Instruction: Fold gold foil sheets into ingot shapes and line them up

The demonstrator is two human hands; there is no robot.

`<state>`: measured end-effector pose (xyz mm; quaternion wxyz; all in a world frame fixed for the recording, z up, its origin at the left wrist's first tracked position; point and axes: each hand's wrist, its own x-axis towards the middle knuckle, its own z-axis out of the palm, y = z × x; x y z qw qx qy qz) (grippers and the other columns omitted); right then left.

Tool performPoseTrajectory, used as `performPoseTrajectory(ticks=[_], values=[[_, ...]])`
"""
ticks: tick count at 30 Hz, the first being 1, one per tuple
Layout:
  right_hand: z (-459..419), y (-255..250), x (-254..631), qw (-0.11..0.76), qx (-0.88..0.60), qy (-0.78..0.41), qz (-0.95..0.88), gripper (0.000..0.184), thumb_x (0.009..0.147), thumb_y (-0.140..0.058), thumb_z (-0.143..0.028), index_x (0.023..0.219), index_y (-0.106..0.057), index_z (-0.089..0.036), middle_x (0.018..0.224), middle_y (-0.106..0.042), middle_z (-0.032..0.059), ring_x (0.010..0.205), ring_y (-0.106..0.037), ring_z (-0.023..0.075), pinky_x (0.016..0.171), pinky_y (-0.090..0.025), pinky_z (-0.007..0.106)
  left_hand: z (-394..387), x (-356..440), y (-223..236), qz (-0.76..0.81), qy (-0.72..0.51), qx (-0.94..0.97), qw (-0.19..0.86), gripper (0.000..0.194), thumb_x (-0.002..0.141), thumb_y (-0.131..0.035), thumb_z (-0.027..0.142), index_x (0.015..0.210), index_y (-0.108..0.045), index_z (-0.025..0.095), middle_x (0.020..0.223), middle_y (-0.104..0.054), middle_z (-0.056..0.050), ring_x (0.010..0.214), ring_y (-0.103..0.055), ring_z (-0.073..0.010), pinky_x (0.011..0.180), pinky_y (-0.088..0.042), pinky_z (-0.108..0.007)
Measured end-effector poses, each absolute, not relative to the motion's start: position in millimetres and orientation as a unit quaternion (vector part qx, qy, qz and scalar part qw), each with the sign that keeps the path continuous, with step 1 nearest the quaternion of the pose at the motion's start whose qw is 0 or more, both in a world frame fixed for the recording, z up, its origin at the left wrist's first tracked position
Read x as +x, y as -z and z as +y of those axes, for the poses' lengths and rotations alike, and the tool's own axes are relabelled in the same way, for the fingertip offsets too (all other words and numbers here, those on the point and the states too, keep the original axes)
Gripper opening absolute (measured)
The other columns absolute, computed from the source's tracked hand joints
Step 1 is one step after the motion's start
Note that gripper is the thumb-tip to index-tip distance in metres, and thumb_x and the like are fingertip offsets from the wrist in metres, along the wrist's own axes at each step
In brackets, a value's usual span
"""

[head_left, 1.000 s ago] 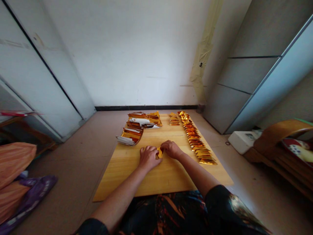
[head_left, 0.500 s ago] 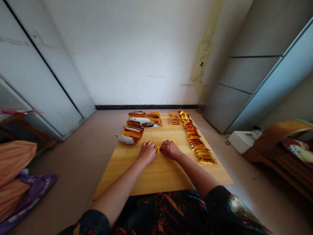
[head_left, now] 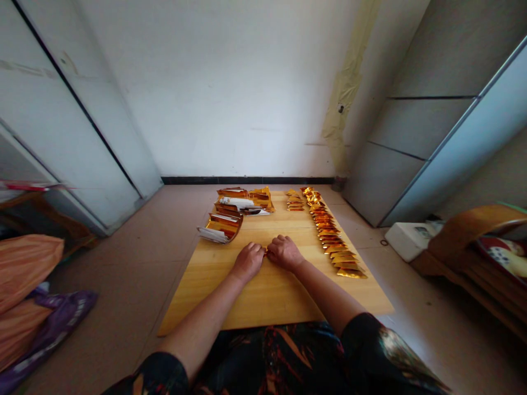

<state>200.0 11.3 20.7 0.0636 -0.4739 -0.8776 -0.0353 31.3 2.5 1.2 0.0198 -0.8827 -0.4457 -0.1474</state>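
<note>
Over the middle of the wooden board table, my left hand and my right hand meet, fingers closed. Between their fingertips is a small piece of folded gold foil paper, mostly hidden by the fingers. To the right, a long row of folded gold foil papers overlaps one another, running from the far edge toward me. A shorter row of the same folded papers lies at the back. At the left, a curled stack of gold foil sheets shows white backing.
The wooden table stands before a white wall. More foil sheets with a white wrapper lie at its back left. A grey cabinet and a wooden chair are on the right; orange and purple bags are on the left.
My hands have drawn slightly closer together, and less of the gold foil paper shows between them. The rows and stacks stay in place; the view has shifted slightly.
</note>
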Motion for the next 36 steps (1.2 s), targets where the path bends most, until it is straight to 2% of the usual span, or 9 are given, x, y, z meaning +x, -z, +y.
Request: performPoseTrajectory(ticks=[9,13,23,36], values=[[11,-18,198,0.025,-0.410,0.063,-0.909,0.026,0.095,-0.040,-0.022,0.093,-0.065,-0.016,0.091,-0.063,0.0104,0.088,-0.050,0.0205,0.075,-0.033,0.032,3,30,1,-0.458,0.164,-0.873,0.015,0.025,0.088,-0.041,0.010,0.090,-0.065,0.016,0.092,-0.062,-0.009,0.090,-0.052,-0.0197,0.085,-0.043,-0.033],[10,-11,199,0.037,-0.434,0.067,-0.898,0.024,0.095,-0.043,-0.024,0.091,-0.065,-0.017,0.092,-0.062,0.0090,0.089,-0.049,0.0198,0.074,-0.033,0.030,3,28,3,-0.489,0.181,-0.853,0.011,0.023,0.086,-0.045,0.012,0.084,-0.067,0.018,0.091,-0.060,-0.008,0.093,-0.049,-0.0200,0.085,-0.042,-0.032],[10,-8,203,0.072,-0.484,0.035,-0.871,0.021,0.094,-0.046,-0.026,0.091,-0.065,-0.018,0.092,-0.063,0.0074,0.088,-0.052,0.0182,0.075,-0.034,0.027,11,25,7,-0.514,0.202,-0.833,-0.015,0.024,0.087,-0.046,0.015,0.079,-0.069,0.017,0.082,-0.061,-0.007,0.087,-0.052,-0.0187,0.081,-0.042,-0.030],[12,-4,202,0.054,-0.530,0.044,-0.845,0.020,0.094,-0.045,-0.025,0.092,-0.063,-0.018,0.095,-0.063,0.0081,0.089,-0.054,0.0188,0.074,-0.034,0.027,15,28,11,-0.551,0.181,-0.815,0.000,0.020,0.088,-0.047,0.018,0.082,-0.067,0.017,0.085,-0.063,-0.008,0.087,-0.054,-0.0202,0.078,-0.040,-0.031]])
